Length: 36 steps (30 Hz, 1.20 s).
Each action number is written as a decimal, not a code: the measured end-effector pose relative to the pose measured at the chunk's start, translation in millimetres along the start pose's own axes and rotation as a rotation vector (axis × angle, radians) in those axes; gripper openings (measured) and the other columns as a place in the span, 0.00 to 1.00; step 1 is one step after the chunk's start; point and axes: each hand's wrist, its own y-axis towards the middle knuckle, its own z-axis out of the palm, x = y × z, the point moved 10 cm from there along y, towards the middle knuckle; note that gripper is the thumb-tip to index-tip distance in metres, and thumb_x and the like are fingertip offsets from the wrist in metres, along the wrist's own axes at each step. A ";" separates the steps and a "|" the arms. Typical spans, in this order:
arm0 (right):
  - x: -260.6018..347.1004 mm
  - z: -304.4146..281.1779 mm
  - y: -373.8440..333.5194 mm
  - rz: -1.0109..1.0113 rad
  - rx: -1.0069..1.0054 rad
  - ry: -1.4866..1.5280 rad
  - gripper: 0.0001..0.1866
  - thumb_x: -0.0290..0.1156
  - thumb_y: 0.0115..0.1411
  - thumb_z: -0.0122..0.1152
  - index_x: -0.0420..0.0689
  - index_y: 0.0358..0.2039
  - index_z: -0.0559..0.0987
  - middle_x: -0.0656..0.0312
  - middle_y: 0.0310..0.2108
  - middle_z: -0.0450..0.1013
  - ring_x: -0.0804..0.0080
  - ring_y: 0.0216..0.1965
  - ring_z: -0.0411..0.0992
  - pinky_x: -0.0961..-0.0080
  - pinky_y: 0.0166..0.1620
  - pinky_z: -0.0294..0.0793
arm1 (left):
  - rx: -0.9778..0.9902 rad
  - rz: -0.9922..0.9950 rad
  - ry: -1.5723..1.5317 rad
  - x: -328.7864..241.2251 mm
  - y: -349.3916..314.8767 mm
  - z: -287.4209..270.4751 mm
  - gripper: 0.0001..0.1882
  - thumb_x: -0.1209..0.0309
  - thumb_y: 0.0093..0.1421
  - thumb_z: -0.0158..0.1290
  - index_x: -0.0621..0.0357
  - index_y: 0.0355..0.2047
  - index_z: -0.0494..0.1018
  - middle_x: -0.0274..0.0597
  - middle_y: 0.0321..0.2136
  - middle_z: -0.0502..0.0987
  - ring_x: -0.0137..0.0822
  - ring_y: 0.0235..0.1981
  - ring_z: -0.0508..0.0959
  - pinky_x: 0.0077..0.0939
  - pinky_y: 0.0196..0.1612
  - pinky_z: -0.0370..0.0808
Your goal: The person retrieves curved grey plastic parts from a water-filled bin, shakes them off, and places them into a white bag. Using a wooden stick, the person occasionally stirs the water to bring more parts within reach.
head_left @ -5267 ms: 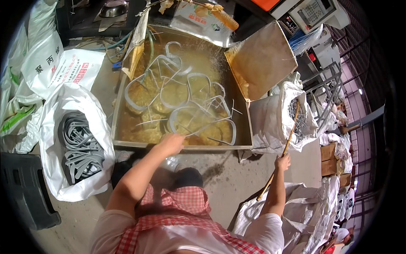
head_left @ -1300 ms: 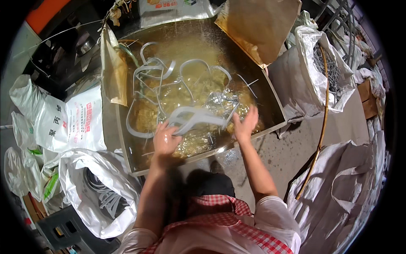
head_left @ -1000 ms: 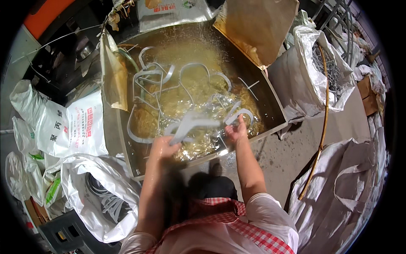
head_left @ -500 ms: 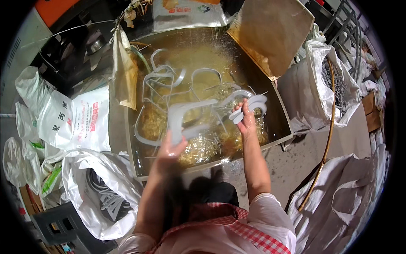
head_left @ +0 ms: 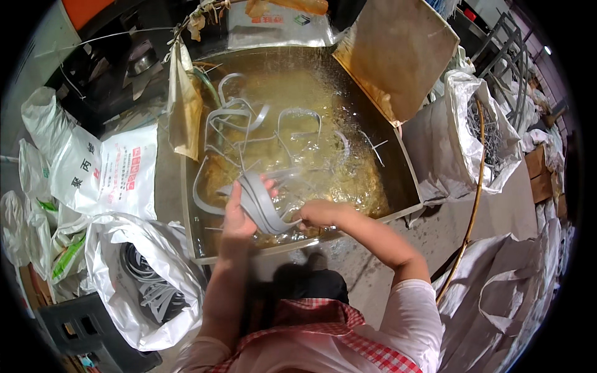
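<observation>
A small bundle of flat, curved grey plastic strips (head_left: 260,202) hangs low over the near side of a water tank (head_left: 407,158). My left hand (head_left: 238,217) grips the bundle at its left side, thumb over the front and fingertips showing behind. At the bundle's lower right end is my right hand (head_left: 322,213), its fingers curled closed against the strip ends; what exactly they pinch is hidden. Beyond my hands, more bent grey strips (head_left: 300,112) with thin side branches lie in the yellowish, rippling water.
An open white sack (head_left: 109,283) of grey strips stands left of the tank, and another sack (head_left: 461,133) with thin grey pieces stands right. A stained board (head_left: 398,59) leans on the far right corner. A long stick (head_left: 476,205) slants down the right side.
My right hand has moved left and down from over the tank's right side to the bundle in my left hand. The strips now sit together, more upright, at my left hand.
</observation>
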 end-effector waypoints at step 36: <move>-78.9 -73.9 17.3 -0.085 -0.904 0.335 0.08 0.23 0.50 0.54 0.43 0.33 0.76 0.56 0.30 0.72 0.62 0.32 0.70 0.68 0.38 0.69 | -0.412 0.086 0.209 -18.0 -10.3 -15.0 0.26 0.70 0.54 0.50 0.57 0.53 0.56 0.50 0.46 0.68 0.46 0.44 0.72 0.37 0.44 0.71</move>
